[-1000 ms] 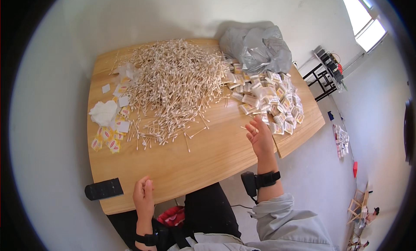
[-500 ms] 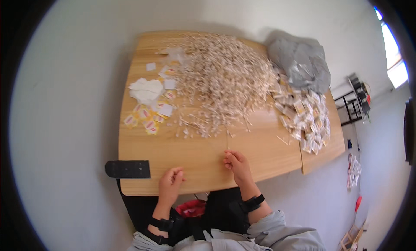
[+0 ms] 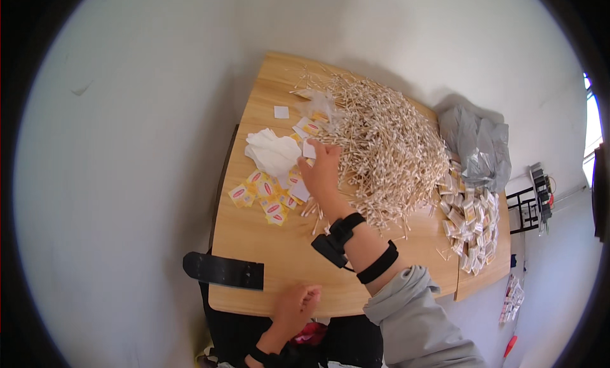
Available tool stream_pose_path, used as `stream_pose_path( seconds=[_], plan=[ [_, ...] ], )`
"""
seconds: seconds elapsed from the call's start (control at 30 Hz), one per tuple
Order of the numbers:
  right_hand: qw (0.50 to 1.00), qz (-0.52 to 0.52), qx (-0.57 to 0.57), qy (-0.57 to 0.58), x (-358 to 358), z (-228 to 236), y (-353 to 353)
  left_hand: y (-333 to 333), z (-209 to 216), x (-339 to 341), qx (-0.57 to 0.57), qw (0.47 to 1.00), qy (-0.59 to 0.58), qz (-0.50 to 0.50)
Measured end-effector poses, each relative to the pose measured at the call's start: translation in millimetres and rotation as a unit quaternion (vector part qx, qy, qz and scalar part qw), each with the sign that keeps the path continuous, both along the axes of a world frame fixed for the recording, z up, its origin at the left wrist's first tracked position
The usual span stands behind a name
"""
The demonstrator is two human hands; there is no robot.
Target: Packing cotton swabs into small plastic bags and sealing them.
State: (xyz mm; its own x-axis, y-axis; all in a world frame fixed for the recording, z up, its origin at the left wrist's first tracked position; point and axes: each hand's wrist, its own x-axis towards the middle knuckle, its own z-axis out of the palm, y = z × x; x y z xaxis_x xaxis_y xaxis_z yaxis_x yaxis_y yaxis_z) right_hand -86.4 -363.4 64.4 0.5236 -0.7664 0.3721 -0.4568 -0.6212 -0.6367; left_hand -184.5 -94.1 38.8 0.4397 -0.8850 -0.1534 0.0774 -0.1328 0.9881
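Note:
My right hand (image 3: pixel 322 171) reaches over the left part of the table, thumb and forefinger spread around a small white paper square (image 3: pixel 309 149). Whether the fingertips touch it I cannot tell. Beside them lies a heap of thin white plastic bags (image 3: pixel 272 152). Yellow-and-white printed cards (image 3: pixel 267 189) are scattered just nearer to me. A large pile of cotton swabs (image 3: pixel 387 145) spreads to the right of this hand. By the front edge, my left hand (image 3: pixel 297 309) is curled closed; anything inside its fingers is hidden.
Filled small packets (image 3: pixel 473 225) are heaped at the right, below a grey plastic bag (image 3: pixel 476 145). A black flat strip (image 3: pixel 225 271) juts over the table's left front edge. A clear plastic bag (image 3: pixel 316 104) lies against the swab pile. Another white square (image 3: pixel 281 112) lies farther back.
My right hand has left the front middle, where it pinched a thin stick, and moved left and away to the white squares. My left hand stays curled near the front edge. The view has shifted.

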Motion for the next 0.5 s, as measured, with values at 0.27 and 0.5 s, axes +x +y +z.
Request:
stream_pose_path(
  seconds=[0.27, 0.5],
  plan=[
    [0.975, 0.01, -0.156, 0.156, 25, -4, -86, -1, 18, 10, 0.035, 0.998, -0.016, -0.05],
    [0.98, 0.063, -0.098, 0.16, -23, -1, -93, 0, 12, 9, 0.017, 0.999, -0.005, -0.044]
  ],
)
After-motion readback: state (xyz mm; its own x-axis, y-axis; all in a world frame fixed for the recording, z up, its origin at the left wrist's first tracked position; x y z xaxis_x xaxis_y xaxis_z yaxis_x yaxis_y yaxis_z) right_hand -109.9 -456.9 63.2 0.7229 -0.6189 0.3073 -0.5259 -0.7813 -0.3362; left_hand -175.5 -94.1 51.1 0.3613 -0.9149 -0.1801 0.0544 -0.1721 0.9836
